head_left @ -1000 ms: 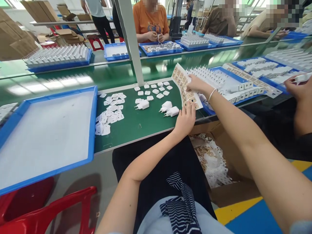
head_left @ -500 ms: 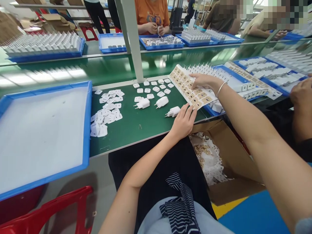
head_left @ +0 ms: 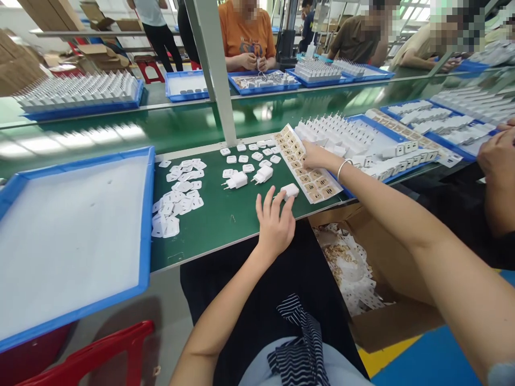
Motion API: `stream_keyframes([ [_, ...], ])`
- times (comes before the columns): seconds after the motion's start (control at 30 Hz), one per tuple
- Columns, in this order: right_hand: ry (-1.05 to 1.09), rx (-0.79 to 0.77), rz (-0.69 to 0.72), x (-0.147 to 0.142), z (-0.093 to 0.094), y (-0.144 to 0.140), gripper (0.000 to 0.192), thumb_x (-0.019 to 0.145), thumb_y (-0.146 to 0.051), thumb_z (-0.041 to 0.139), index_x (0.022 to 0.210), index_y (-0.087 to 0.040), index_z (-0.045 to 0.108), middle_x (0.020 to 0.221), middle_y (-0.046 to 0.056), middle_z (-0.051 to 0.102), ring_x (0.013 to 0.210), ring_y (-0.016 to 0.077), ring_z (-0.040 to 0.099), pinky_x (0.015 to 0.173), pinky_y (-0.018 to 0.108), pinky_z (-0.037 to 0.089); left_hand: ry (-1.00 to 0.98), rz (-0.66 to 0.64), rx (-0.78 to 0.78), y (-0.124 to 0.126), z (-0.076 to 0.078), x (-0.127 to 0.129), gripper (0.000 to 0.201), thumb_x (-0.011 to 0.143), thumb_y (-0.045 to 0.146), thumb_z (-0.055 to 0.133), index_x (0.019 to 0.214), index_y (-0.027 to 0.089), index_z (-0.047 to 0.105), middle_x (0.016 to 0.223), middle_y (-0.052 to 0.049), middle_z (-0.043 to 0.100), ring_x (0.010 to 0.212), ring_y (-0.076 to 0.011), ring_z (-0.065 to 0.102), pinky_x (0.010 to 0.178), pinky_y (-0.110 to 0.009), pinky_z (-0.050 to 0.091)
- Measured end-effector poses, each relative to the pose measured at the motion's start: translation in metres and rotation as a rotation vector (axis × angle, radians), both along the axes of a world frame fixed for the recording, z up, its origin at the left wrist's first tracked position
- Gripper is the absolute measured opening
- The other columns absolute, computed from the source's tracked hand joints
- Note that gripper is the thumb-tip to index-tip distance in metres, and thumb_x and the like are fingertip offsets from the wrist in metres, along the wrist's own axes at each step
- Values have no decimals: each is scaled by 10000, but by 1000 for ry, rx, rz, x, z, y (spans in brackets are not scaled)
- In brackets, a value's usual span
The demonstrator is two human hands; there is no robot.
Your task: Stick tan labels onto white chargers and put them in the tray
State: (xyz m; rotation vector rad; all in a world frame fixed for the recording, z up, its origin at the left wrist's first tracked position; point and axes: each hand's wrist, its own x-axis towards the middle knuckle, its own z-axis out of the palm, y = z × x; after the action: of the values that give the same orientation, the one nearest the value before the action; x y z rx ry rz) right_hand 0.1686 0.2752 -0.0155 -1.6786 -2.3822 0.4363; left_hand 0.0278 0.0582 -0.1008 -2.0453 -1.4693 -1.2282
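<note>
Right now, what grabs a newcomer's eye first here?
The big blue-rimmed plastic tray with a white floor on the left of the green bench. At centre, the left hand touches a white plastic plug adapter, while the right hand presses a white sheet of tan square labels beside it.

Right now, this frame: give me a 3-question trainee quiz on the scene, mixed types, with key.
1. True or false: the left hand grips two chargers at once.
2. Multiple choice: the right hand rests on A) the big blue tray, B) the label sheet, C) the cardboard box.
3. Fill in: the white charger nearest the left hand's fingertips lies on the ____ table.

Key: 1 false, the hand is spread open with its fingertips at one charger. 2 B. 3 green.
</note>
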Motion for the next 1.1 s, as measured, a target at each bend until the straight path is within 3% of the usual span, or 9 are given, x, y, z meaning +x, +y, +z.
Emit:
stream_keyframes([
  [0.13,-173,178,-46,-13,6,-29,880,772,-117,660,1580,-64,314,1363,336,563,1239,514,560,954,654,491,-37,28,22,-39,4,-27,378,872,56,589,1239,141,624,1256,-149,703,1434,-335,507,1220,-578,314],
  [0.2,-178,319,-13,-21,15,-44,739,839,-128,595,1546,-89,382,1461,325,485,1336,520,467,984,676,461,-49,64,22,-59,7,-44,365,862,45,606,1211,145,635,1210,-136,718,1405,-319,538,1219,-563,324],
  [0.27,-139,372,56,-33,27,-55,605,870,-142,569,1468,-98,495,1455,285,514,1353,489,456,1019,656,447,-71,130,17,-77,11,-63,337,861,41,610,1179,147,644,1171,-130,726,1368,-307,572,1207,-555,354],
  [0.4,35,154,399,-86,49,-67,449,890,-242,645,1332,-166,661,1302,161,679,1204,359,617,1048,508,486,-159,281,10,-114,16,-97,294,896,51,582,1159,165,647,1102,-101,729,1213,-253,670,1113,-505,498],
  [0.53,61,-71,768,-178,44,-76,389,908,-247,662,1290,-188,709,1315,104,704,1199,299,647,995,376,509,-220,388,-23,-147,15,-106,300,922,61,564,1183,180,651,1108,-95,722,1104,-215,705,1001,-429,591],
  [0.63,-16,-93,769,-241,29,-77,497,897,-290,704,1369,-143,656,1439,146,629,1316,324,589,1044,350,465,-236,398,-69,-168,11,-101,321,912,42,575,1191,181,651,1118,-98,721,1122,-217,699,985,-420,605],
  [0.73,-45,-108,728,-280,19,-73,662,876,-441,733,1414,-78,604,1473,215,583,1345,372,560,1070,398,450,-249,390,-131,-186,4,-95,335,910,41,576,1205,183,649,1135,-98,724,1118,-218,703,977,-421,615],
  [0.9,-87,-135,731,-296,13,-76,886,737,-534,836,1462,-100,567,1494,193,570,1363,395,542,1055,403,475,-303,397,-214,-205,-9,-96,318,924,64,558,1194,197,660,1132,-94,735,1114,-223,712,951,-413,632],
  [1.1,-92,-142,818,-286,10,-93,601,797,-343,802,1349,-139,682,1415,160,642,1325,353,577,1083,397,459,-333,348,-219,-200,-17,-108,310,935,64,542,1191,197,654,1117,-82,741,1088,-212,722,948,-410,638],
])
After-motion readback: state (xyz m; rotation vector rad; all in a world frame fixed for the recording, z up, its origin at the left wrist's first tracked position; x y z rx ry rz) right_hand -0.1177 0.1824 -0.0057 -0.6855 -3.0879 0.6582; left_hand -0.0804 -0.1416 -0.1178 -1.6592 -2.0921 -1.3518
